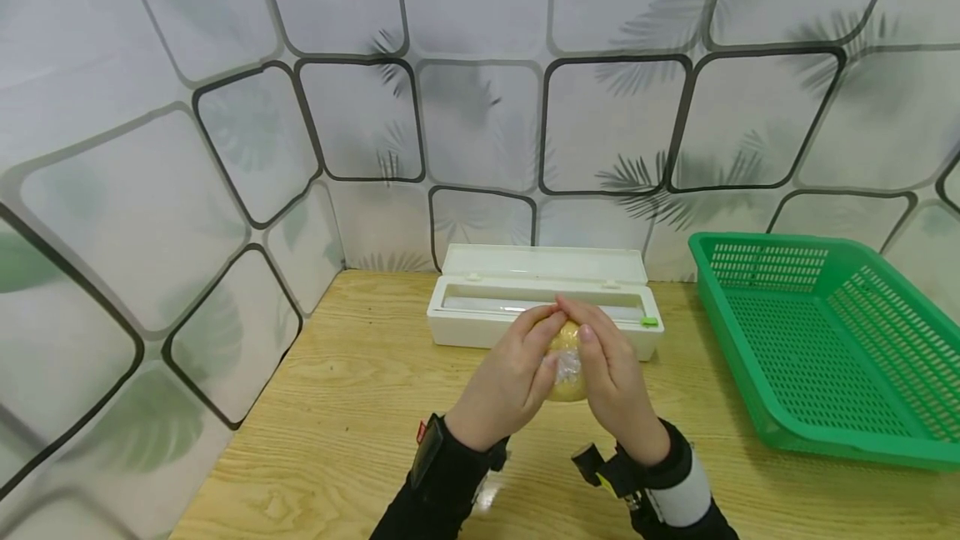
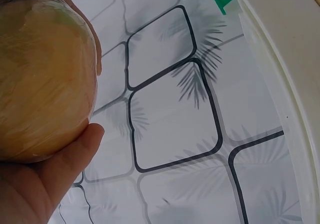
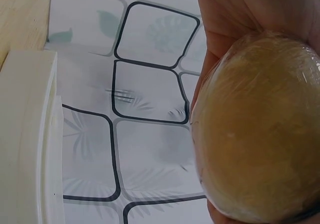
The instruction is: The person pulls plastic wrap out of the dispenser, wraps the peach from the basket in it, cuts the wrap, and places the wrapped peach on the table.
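Note:
Between my two hands is a round yellow fruit (image 1: pixel 567 390) wrapped in clear cling film; its exact kind is unclear. My left hand (image 1: pixel 512 375) holds it from the left, with the thumb on the near side. From the other side my right hand (image 1: pixel 618 383) cups it, and the fingertips of both hands meet over its top. The film looks bunched and whitish on the side facing me. Both wrist views show the wrapped fruit (image 2: pixel 45 84) (image 3: pixel 260 129) close up against the palms. Just behind the hands stands a white cling film dispenser (image 1: pixel 465 332), its lid raised.
A roll of film (image 1: pixel 487 305) lies inside the dispenser, and a green slider (image 1: pixel 649 322) sits at its right front edge. The green plastic basket (image 1: pixel 780 432) stands on the right of the wooden table (image 1: pixel 315 423). Patterned sheeting (image 1: pixel 480 123) hangs behind and at left.

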Available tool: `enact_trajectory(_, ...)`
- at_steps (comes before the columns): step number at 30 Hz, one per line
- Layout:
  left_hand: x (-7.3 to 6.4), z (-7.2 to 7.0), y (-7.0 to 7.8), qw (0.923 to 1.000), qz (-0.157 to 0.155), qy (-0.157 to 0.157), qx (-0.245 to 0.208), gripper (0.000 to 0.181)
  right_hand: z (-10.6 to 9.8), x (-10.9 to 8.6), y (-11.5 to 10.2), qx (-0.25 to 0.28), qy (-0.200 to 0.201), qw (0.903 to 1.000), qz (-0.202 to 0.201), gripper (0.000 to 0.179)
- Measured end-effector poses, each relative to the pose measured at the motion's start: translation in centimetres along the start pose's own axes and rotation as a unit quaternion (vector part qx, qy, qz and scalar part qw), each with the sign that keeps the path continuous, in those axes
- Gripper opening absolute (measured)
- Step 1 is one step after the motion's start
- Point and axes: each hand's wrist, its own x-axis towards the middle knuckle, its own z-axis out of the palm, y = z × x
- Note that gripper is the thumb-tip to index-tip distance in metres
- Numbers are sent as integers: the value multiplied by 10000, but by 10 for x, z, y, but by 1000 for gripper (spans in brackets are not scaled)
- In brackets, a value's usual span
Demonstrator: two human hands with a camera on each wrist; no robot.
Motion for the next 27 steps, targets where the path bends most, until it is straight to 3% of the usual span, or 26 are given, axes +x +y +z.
enact_trajectory(27,0,1,-1,9996,-174,-141,146,52,1,0,1,-143,-53,9996,257,35)
